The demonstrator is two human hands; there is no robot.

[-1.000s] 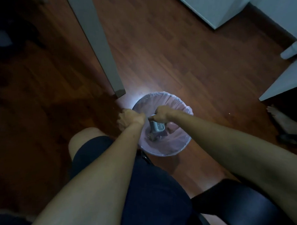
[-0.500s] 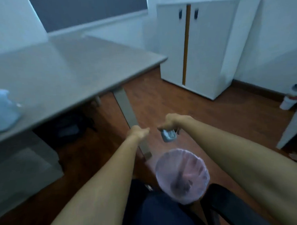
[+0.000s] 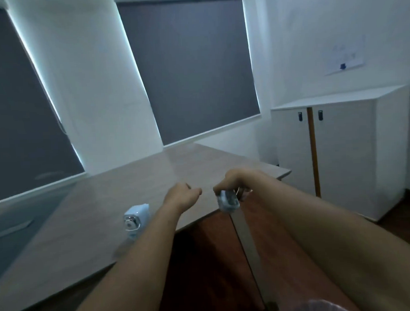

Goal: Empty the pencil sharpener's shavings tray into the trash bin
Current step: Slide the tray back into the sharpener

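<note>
My right hand [image 3: 231,181] pinches the small clear shavings tray [image 3: 228,201], which hangs below my fingers just past the desk's front edge. My left hand [image 3: 183,195] is a loose fist with nothing in it, hovering over the desk a little left of the tray. The pale blue pencil sharpener [image 3: 135,218] stands on the desk [image 3: 84,221], left of my left forearm, its round metal front facing me. The pink-lined trash bin [image 3: 323,308] shows only as a rim at the bottom edge, under my right forearm.
A grey metal desk leg [image 3: 246,247] runs down from the desk edge toward the bin. A white two-door cabinet [image 3: 344,149] stands at the right wall. Two windows with dark roller blinds [image 3: 191,69] are behind the desk. The floor is dark wood.
The view has swung up from the bin to the desk. Both hands rose from inside the bin to desk height, the right still holding the tray. The sharpener came into view.
</note>
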